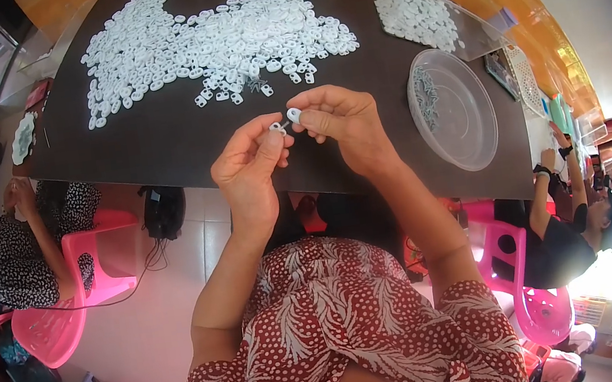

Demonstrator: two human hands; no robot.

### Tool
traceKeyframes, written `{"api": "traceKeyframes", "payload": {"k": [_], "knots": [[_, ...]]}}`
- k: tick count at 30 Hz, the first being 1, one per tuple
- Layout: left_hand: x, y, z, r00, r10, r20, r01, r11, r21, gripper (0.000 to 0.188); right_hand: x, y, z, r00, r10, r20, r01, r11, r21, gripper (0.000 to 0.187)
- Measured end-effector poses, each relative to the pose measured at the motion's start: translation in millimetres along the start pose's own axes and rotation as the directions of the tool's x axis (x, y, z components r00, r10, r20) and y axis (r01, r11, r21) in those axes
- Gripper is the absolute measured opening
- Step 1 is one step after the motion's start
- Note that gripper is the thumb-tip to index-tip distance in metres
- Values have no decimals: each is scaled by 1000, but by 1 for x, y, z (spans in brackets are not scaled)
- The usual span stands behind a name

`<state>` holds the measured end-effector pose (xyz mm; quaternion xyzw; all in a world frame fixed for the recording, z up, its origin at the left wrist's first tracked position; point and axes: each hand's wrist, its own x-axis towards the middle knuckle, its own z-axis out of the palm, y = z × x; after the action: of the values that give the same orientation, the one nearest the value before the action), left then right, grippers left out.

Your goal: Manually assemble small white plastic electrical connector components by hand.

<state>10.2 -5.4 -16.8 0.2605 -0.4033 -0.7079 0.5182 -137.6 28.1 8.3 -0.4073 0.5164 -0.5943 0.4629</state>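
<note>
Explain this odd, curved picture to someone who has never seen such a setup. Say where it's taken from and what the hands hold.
No machine here, just a person's own left hand and right hand. The single picture comes from a wide fisheye camera on that person's head, looking down, so straight edges bend. On the dark brown table lie a heap of small white oval pieces with holes and a round clear plastic tray containing small grey metal-looking bits. Each hand pinches one white piece; the two pieces are close together, details too small to tell.

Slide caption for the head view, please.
Left hand and right hand each pinch a small white piece near a loose white pile.
</note>
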Motion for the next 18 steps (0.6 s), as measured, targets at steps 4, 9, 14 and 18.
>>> {"api": "traceKeyframes", "payload": {"k": [4,9,14,18], "knots": [[-1,0,5,1000,-12,22,13,1000,-29,18,-7,3,3,999,3,-32,-4,999,-40,12],[-5,-4,10,997,-57,61,61,996,-59,14,-9,11,7,997,-19,-69,15,998,-65,16],[-8,-7,12,993,-119,8,119,985,-125,12,-18,9,27,960,-125,-252,98,989,-114,10],[-7,-6,14,989,-139,-48,128,976,-178,11,-21,15,29,955,-174,-239,174,985,-20,8]]}}
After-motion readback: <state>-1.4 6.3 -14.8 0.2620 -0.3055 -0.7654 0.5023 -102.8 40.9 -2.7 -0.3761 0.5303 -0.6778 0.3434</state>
